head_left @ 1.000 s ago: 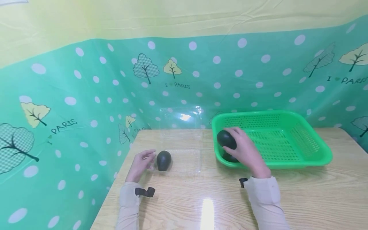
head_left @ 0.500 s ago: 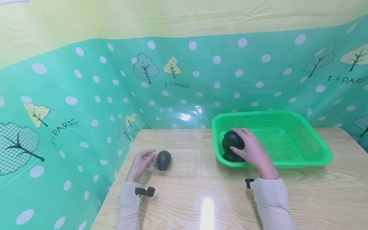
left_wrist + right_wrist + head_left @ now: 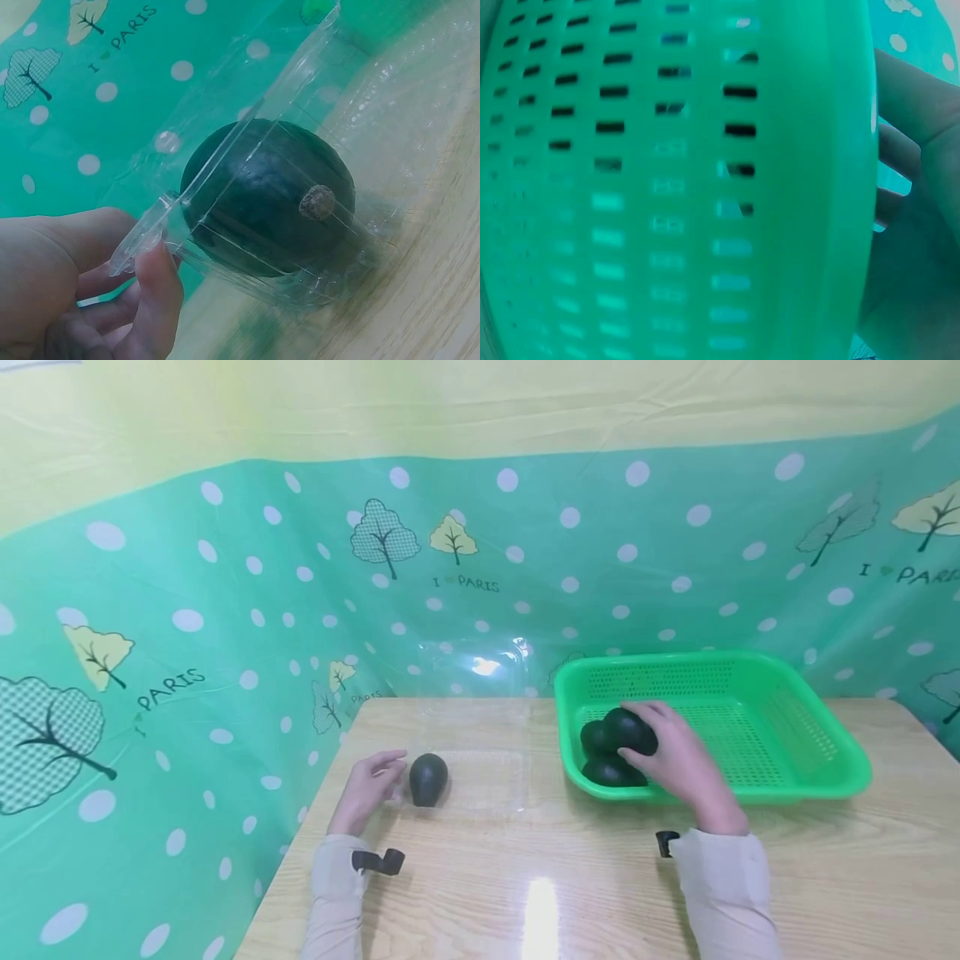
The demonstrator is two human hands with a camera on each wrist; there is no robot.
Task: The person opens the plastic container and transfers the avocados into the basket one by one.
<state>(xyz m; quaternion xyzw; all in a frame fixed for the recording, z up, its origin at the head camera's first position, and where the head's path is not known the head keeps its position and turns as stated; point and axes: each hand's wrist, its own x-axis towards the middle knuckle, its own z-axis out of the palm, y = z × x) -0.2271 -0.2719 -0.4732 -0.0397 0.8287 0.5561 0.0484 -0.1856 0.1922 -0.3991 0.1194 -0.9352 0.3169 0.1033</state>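
My right hand grips a dark green avocado low inside the green basket, at its left end, against two other avocados. In the right wrist view the basket's perforated wall fills the frame, with only part of the right hand showing and its avocado hidden. My left hand pinches the left rim of a clear plastic tray that holds one avocado. In the left wrist view the thumb and fingers hold the tray's rim beside that avocado.
The tray's clear lid stands up behind it against the green dotted cloth. The wooden table reaches to the cloth at the left and back. The basket's right part is bare mesh.
My right hand has carried its avocado rightward and down from the basket's left rim into the basket, onto the other avocados. The left hand has stayed still.
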